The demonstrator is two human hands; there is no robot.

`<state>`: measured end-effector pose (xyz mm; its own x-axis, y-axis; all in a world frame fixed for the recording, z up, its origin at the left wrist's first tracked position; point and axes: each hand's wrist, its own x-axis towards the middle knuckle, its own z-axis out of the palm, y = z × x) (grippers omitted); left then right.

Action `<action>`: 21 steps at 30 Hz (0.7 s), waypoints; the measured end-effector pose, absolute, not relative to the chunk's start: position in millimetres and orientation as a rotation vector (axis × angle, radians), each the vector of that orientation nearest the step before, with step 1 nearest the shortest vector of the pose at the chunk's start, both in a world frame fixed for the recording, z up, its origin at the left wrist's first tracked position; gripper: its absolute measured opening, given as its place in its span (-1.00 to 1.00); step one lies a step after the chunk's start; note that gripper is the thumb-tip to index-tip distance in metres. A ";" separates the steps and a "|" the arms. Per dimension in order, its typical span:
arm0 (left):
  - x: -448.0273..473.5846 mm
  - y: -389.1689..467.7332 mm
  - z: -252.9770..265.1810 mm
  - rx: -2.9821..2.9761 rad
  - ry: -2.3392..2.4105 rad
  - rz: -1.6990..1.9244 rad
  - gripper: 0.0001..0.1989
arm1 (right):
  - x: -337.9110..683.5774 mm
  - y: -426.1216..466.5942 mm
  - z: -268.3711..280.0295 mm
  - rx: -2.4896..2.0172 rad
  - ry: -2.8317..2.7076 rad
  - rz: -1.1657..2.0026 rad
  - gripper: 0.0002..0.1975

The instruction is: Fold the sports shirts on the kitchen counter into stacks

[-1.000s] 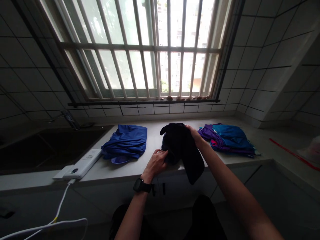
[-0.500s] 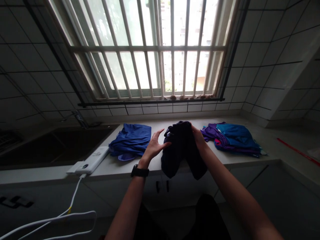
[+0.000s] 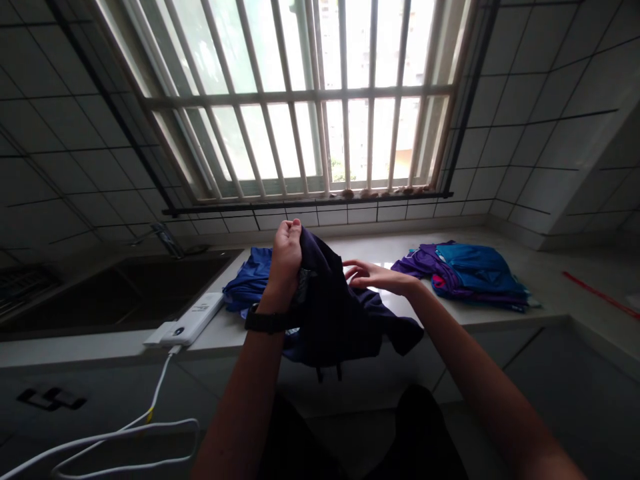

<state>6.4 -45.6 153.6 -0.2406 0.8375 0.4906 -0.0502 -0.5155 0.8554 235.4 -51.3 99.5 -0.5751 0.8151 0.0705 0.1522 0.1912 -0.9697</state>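
Head view: sink [image 3: 100, 293] seems empty, dim.

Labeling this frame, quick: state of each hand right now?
Left hand: closed, fist gripping the dark garment, lifted above the counter.
Right hand: open, fingers spread, touching the dark garment.

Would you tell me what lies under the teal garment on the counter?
Under the teal garment lies a purple garment, with a red edge showing. Anything deeper in the pile is covered.

Sink [image 3: 125, 287] at left end of counter [image 3: 480, 313], power strip [image 3: 187, 323] beside it, folded shirt [image 3: 247, 283] next, clothes pile [image 3: 470, 273] far right under window [image 3: 310, 107].
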 end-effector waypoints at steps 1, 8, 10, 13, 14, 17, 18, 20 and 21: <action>8.4 -44.6 157.2 1.422 1.008 1.825 -0.66 | 228.3 -53.1 99.2 -0.865 -1.936 1.408 -0.38; -5.7 -49.5 162.7 1.623 1.148 1.650 -0.63 | 209.1 -44.9 109.2 -0.864 -1.415 0.966 -0.77; -14.7 -56.7 160.5 1.758 1.132 1.312 -0.63 | 213.4 -47.9 120.2 -0.823 -1.291 0.925 -0.75; -19.2 -64.5 154.6 1.946 0.974 0.755 -0.69 | 215.1 -59.6 135.7 -0.751 -1.405 1.020 -0.77; -18.0 -66.3 152.9 1.988 0.921 0.634 -0.72 | 214.3 -63.0 139.0 -0.733 -1.444 1.041 -0.77; -12.7 -73.1 151.5 2.023 0.785 0.406 -0.76 | 213.2 -64.4 140.6 -0.736 -1.490 1.027 -0.78; -12.3 -76.7 152.1 2.002 0.732 0.343 -0.73 | 214.2 -62.0 138.6 -0.757 -1.501 1.007 -0.79; -15.2 -85.4 153.8 1.942 0.623 0.260 -0.63 | 217.9 -55.8 132.1 -0.809 -1.514 0.961 -0.78; -17.9 -89.4 154.3 1.914 0.577 0.270 -0.58 | 220.1 -53.2 128.0 -0.832 -1.528 0.952 -0.78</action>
<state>-17.9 -89.4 154.3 0.8572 0.5093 -0.0759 0.2675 -0.3145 0.9108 220.1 -53.2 128.0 -0.1546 0.8925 0.4237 0.0128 0.4306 -0.9024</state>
